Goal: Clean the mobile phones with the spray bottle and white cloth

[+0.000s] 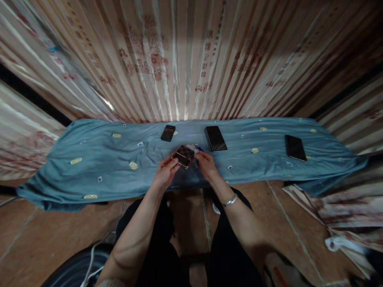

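Observation:
My left hand is closed on a small squarish folding phone with a dark patterned face and rose-gold edges. It is held above the blue cloth, its thumb resting on the near side. At the phone's right edge my right hand is closed, fingers pinched. By those fingertips show a crumpled whitish wad, like tissue or cloth, and a small blue piece whose kind I cannot make out. A silver bracelet circles the right wrist.
On the blue patterned cloth lie a small black device, a larger dark phone-like slab and a black tablet-like device farther right. Behind hangs a pleated curtain. A white cable runs at lower left.

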Demonstrator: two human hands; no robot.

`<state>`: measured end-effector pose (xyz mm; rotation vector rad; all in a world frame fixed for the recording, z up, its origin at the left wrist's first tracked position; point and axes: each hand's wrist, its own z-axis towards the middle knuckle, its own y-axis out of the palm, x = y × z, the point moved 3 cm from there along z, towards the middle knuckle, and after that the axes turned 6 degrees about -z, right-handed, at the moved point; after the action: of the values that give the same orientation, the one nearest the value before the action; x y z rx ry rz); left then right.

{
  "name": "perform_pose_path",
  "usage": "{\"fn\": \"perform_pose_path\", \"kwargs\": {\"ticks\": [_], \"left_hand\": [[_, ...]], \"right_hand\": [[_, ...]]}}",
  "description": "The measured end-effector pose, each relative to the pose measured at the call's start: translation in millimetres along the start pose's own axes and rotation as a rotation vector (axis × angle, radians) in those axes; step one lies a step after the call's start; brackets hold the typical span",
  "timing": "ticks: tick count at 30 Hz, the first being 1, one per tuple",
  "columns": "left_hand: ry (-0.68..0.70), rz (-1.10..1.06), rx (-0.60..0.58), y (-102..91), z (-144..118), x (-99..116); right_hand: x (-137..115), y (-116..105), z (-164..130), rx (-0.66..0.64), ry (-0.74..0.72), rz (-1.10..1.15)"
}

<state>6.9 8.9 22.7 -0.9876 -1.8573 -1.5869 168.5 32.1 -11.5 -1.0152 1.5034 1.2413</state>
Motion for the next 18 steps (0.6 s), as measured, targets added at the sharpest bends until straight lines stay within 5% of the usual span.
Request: {"fn": "perform_pose_path", "kwargs": {"ticks": [7,18], "left_hand": [[-0.048,0.126,-0.096,9.3,-9,0],[0.037,0.339,-0.057,7.2,-5,-10]], "right_hand": [[-1,-5,0,0.001,-0.042,-0.025],[-12,-3,-5,-0.027,0.0,-0.03]]}}
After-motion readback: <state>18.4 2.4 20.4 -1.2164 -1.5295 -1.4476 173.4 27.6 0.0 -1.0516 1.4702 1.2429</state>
